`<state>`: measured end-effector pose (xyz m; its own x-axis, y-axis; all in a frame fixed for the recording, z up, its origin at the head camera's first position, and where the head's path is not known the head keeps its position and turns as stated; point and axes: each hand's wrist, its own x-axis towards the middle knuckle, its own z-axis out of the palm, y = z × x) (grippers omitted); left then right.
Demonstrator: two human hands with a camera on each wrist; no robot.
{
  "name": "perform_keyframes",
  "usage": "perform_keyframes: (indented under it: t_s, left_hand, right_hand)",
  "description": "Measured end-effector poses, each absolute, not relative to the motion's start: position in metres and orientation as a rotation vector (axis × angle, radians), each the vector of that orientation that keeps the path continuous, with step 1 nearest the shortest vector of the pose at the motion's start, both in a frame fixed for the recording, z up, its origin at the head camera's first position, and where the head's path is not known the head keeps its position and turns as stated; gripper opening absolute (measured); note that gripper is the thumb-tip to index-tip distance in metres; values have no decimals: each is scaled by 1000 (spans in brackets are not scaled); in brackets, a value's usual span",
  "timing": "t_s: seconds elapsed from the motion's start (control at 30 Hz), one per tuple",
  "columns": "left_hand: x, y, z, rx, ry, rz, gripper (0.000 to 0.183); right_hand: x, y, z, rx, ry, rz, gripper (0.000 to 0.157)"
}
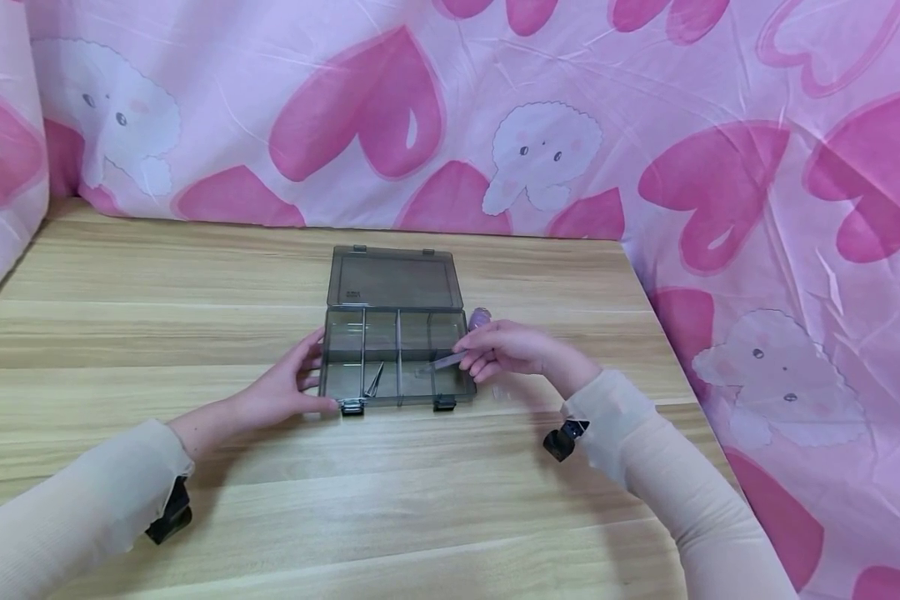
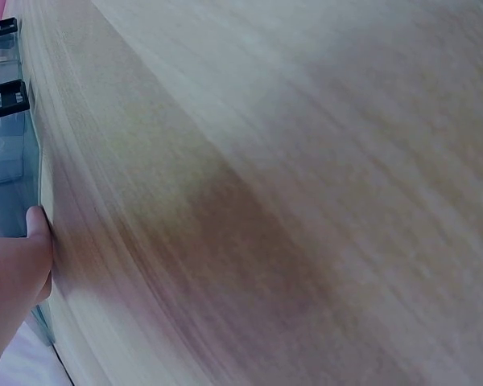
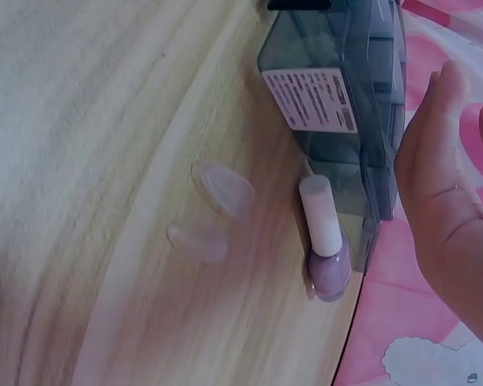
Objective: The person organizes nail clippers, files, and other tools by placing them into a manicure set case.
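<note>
An organizer box of smoky clear plastic lies with its lid folded back. My left hand grips the box's left side, thumb at the front corner. Over the right-hand compartments, my right hand pinches a slim pale grey strip, whose exact kind I cannot tell. A slender metal tool, perhaps tweezers, lies in a front compartment. In the right wrist view, a nail polish bottle with a white cap and purple body lies beside the box; the strip is hidden there.
Two clear oval pieces lie on the wooden table to the right of the box. Pink patterned cloth hangs behind the table and along both sides. Black latches stick out from the box's front.
</note>
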<state>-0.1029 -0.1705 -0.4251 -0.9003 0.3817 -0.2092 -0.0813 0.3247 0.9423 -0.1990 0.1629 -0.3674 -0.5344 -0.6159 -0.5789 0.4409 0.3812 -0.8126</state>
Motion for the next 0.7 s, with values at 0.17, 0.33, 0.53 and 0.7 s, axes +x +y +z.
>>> perform_keyframes:
  t_s: [0.17,0.33,0.53,0.7]
  left_hand:
    - [-104,-170,-425,266,2202,1599,113]
    - [-104,-170,-426,271,2208,1600,113]
    - [-104,-170,-427,274,2211,1597,113]
    - [-103,-170,-427,277,2201,1608,113]
  right_hand:
    - [-199,165,-367,-115,1698,-1395,40]
    - [-204,170,-368,-66,1788,-1430,41]
    - [-205,173,-372,-54,1835,-1429,40]
    - [-205,174,-374,-57,1836,-1420,39]
